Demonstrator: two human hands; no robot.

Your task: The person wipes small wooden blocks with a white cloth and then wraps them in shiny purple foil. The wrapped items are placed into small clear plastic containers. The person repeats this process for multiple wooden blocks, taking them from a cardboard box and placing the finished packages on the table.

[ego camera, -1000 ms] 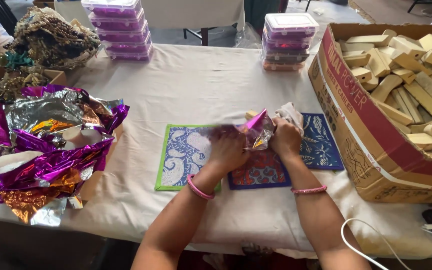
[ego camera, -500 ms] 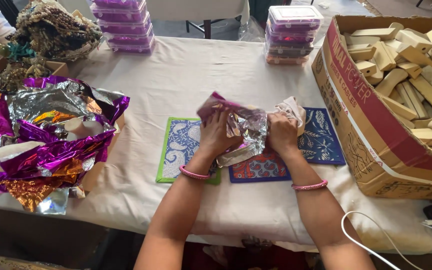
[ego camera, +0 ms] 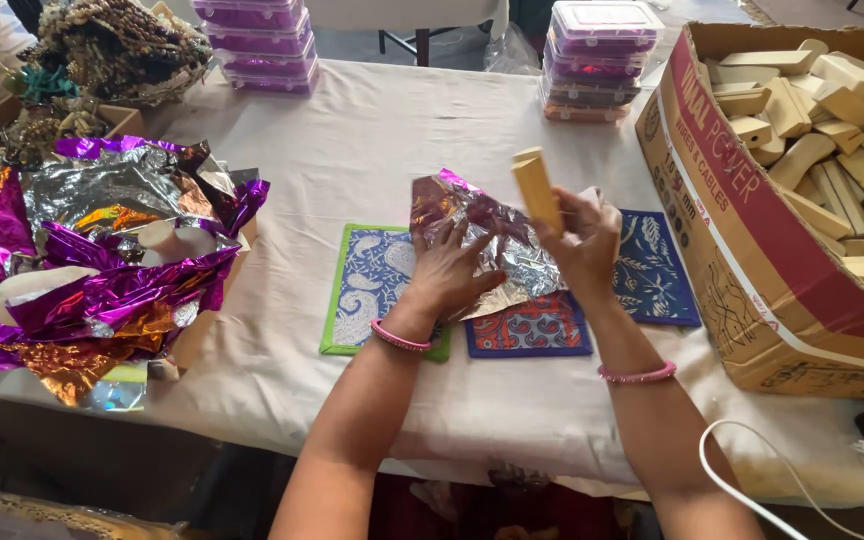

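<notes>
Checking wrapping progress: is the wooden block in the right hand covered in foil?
No, the wooden block in the right hand is bare; the foil sheet lies under the left hand.

The scene is bright and evenly lit by soft daylight, so shadows on the white tablecloth (ego camera: 372, 150) are weak. The crumpled purple and silver foil sheets (ego camera: 102, 250) give strong shiny glare. Focus is sharp in the middle; the edges look slightly stretched and softer.
</notes>
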